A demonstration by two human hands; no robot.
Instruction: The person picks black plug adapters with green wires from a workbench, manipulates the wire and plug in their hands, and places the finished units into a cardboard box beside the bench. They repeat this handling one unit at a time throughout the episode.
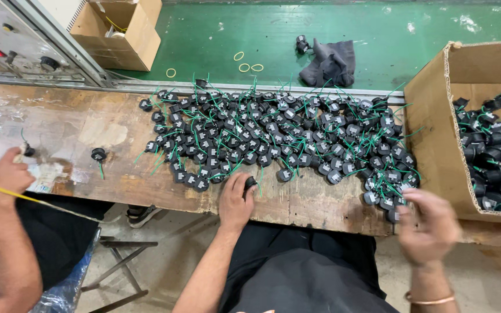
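Note:
A big pile of small black round parts with green wire leads (285, 136) covers the worn wooden bench (76, 124). My left hand (234, 203) rests at the bench's near edge, its fingers closed on one black part (251, 183) just below the pile. My right hand (430, 223) is blurred at the pile's lower right corner. Its fingers are spread and hold nothing, close to the nearest parts (385, 203).
A cardboard box (436, 133) at the right holds more of the same parts. A co-worker's hand (4, 177) at the left grips a yellow wire. Two stray parts (98, 154) lie apart. Behind the bench is a green belt (204, 35) with a grey cloth (329, 61), rubber bands and another box (120, 32).

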